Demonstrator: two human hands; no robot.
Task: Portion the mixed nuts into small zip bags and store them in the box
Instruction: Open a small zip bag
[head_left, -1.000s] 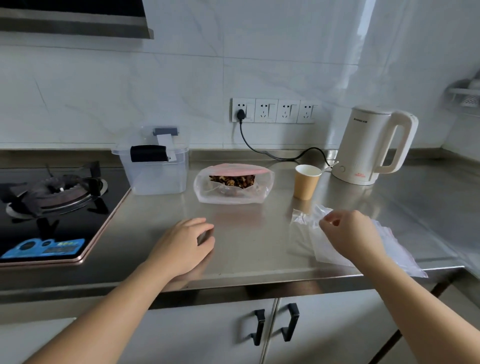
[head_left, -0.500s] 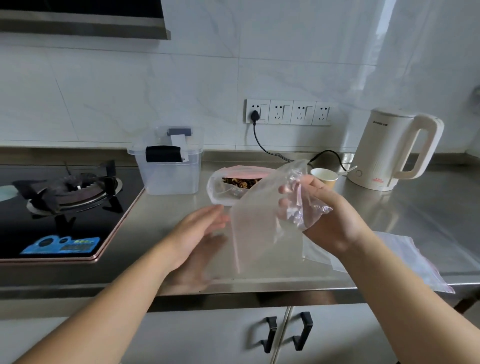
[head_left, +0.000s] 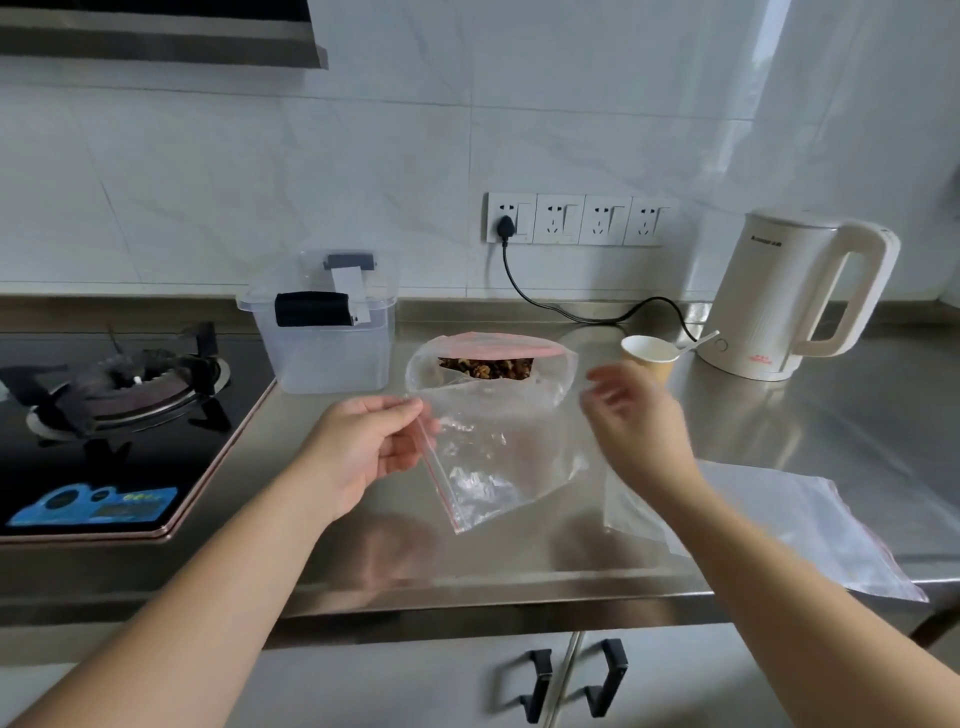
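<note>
I see the left hand (head_left: 363, 447) pinching the red-striped zip edge of a small clear zip bag (head_left: 498, 457) between thumb and fingers, so the bag hangs above the worktop (head_left: 519, 561) with its seal edge running down toward me. I judge that grip is chosen to leave the mouth reachable for the other hand. The right hand (head_left: 634, 415) hangs just right of the bag, fingers spread and a little blurred, holding nothing; I read it as about to take the opposite lip and pull the seal apart, though the bag's mouth looks unopened and I cannot tell for certain.

The held bag is empty. Behind it on the worktop sits the large bag of mixed nuts (head_left: 491, 364), mouth folded open with its pink zip strip uppermost, the brown nuts showing inside. It stands close to the held bag, which I judge keeps the scooping reach short. To its right is a paper cup (head_left: 649, 356) with a white spoon (head_left: 698, 343) leaning on its rim; I cannot see anything in the cup. Left of the nuts stands the clear plastic storage box (head_left: 324, 332), lid on, black handle across the top, apparently nothing inside. A stack of spare zip bags (head_left: 810, 535) lies flat near the worktop's front edge, by the right forearm.

No portion is bagged yet, as far as I can see.
</note>
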